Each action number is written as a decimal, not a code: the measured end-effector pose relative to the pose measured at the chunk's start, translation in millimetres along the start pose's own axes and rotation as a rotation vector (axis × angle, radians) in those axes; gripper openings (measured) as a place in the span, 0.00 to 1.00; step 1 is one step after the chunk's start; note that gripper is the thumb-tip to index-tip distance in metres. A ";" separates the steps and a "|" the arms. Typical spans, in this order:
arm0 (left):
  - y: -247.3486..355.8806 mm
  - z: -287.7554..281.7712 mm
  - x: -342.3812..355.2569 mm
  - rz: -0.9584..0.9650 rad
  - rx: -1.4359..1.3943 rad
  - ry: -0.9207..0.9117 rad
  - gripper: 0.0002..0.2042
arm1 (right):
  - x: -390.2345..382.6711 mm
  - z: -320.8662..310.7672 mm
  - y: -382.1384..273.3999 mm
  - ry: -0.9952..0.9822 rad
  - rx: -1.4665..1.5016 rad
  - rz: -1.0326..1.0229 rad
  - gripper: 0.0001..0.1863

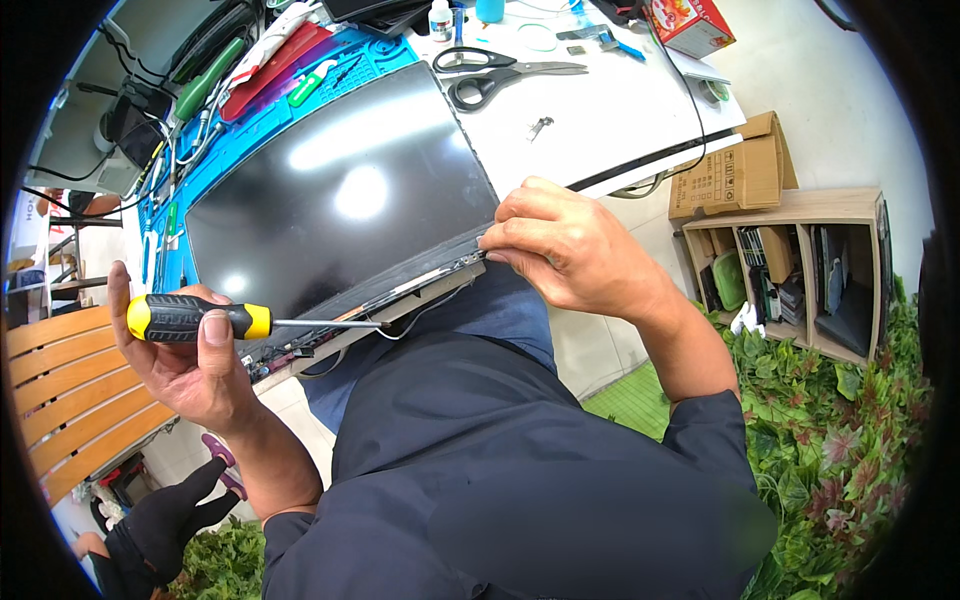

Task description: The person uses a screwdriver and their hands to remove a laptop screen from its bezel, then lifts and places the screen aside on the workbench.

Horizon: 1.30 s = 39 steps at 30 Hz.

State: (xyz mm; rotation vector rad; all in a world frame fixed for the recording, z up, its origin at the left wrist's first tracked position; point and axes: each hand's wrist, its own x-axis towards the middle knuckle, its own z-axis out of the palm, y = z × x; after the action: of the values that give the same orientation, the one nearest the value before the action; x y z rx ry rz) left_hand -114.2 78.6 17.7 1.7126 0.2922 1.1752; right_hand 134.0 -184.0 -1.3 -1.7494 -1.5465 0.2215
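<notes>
Cluttered white worktable here, smooth and glossy, with a bright blue rubbery repair mat spread over its left half and a big flat screen panel with a shiny black glass face lying tilted across the mat, near edge hanging toward the person's lap. Left hand is wrapped tight around a screwdriver with a chunky black-and-yellow ribbed handle, thumb pressed on top, and its thin steel shaft runs right to the panel's near edge, where a grey metal strip and some thin wires show. Right hand sits at the panel's near right corner, fingertips pinched together on the thin bezel edge there. Farther back on the table are black-handled steel scissors, a small bit of metal hardware, a little white bottle and a red cardboard box. Off to the right there's a plain brown corrugated carton beside a light wooden cubby shelf stuffed with flat dark items, and leafy green-and-reddish fake-looking foliage near it. A slatted orange wooden bench sits on the left.
</notes>
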 end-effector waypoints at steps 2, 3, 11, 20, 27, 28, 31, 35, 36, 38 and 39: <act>0.7 1.3 0.9 0.004 -0.011 0.000 0.42 | 1.3 0.9 0.3 0.001 0.033 0.013 0.08; 1.1 1.7 1.1 0.006 -0.016 0.000 0.42 | 2.2 0.8 0.3 -0.016 0.037 0.029 0.08; 3.7 0.9 -1.5 -0.003 0.016 -0.008 0.42 | 24.5 -11.3 3.9 -0.209 0.164 0.170 0.04; 8.3 4.5 -4.6 0.004 0.071 0.012 0.40 | 50.8 -16.7 20.5 -0.470 0.182 0.270 0.07; 11.1 6.4 -6.0 0.010 0.065 0.021 0.40 | 65.1 -23.1 18.5 -0.542 0.208 0.383 0.07; 10.5 4.0 -6.4 0.017 0.052 0.000 0.40 | 67.0 -24.9 17.6 -0.553 0.208 0.387 0.07; 8.2 -2.7 -7.3 0.033 0.030 -0.033 0.40 | 66.3 -27.7 16.2 -0.545 0.213 0.383 0.07; 8.4 -4.6 -7.1 0.036 0.034 -0.034 0.40 | 58.7 -31.0 8.9 -0.516 0.202 0.353 0.09; 8.5 -5.3 -7.1 0.034 0.034 -0.043 0.39 | 57.4 -31.4 7.6 -0.520 0.173 0.336 0.10; 9.9 -4.4 -7.2 0.034 0.026 -0.043 0.39 | 55.6 -31.8 5.3 -0.527 0.117 0.301 0.11; 10.5 -3.9 -7.3 0.034 0.023 -0.042 0.39 | 54.9 -30.8 3.9 -0.521 0.082 0.279 0.12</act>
State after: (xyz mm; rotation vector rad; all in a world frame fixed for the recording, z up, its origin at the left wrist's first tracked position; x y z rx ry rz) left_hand -124.3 71.1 22.4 1.7663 0.2532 1.1634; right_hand 168.6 -147.4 36.6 -1.9327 -1.6018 0.9289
